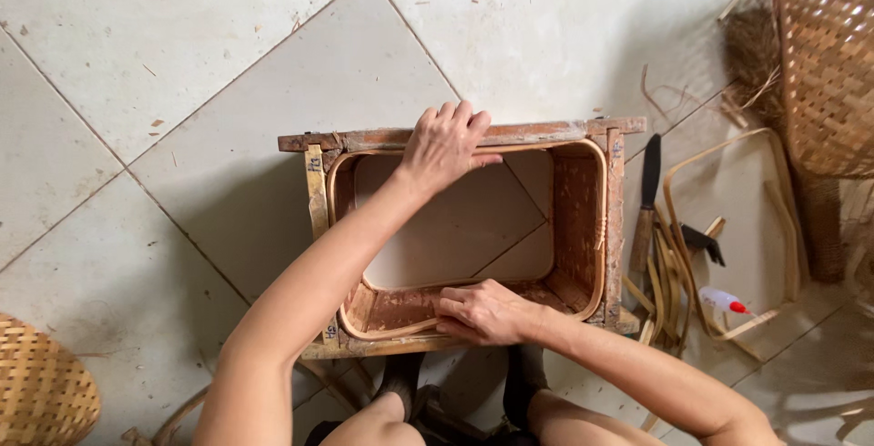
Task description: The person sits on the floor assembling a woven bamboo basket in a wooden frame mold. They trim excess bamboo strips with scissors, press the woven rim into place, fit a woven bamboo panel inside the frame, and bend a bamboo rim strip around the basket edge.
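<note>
here, the fingers of the left hand (443, 143) lie close together, pressed flat over the far rail of a square wooden frame (314, 193), thumb pointing right along the inner edge. the fingers of the right hand (482, 312) are curled and pinched on a thin bent cane strip (602, 228) at the near rail. this pale strip runs as a rounded loop just inside the frame, hugging its inner walls. the frame sits open on the tiled floor (182, 64), between the person's knees and the far hand; tile shows through its middle. just right of the frame lie a dark-bladed knife (647, 193), loose bent cane hoops (774, 191), a black clip (703, 242) and a small white bottle with a red tip (726, 301). a woven basket (828, 64) stands at top right, another woven basket (41, 391) at bottom left.
</note>
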### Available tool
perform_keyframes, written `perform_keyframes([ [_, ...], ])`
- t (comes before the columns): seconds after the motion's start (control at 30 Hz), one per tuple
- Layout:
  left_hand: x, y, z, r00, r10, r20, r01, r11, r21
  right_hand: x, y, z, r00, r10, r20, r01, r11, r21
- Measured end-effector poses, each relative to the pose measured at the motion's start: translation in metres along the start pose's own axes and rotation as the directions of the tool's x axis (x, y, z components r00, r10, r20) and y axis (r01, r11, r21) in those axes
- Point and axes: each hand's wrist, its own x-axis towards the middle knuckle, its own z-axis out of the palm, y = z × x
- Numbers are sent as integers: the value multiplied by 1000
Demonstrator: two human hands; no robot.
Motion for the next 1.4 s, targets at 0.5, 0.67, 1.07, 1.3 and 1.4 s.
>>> perform_keyframes([
  [0.5,-254,104,22,979,194,66,-111,773,-625,-96,15,28,996,-1,-90,-18,975,-219],
  [0.67,-224,80,-18,961,275,17,-239,861,-450,-74,28,-8,991,-118,-55,107,979,-175],
  [1.07,-140,-56,-22,677,-517,-524,427,855,-294,67,88,-99,731,-232,-642,-193,832,-521],
  [1.3,-154,-68,-9,661,-453,-599,284,889,-359,67,80,-101,733,-152,-663,-163,907,-388],
  [1.4,-154,-65,-10,645,-451,-617,276,890,-363,66,78,-105,740,-154,-655,-114,930,-348],
])
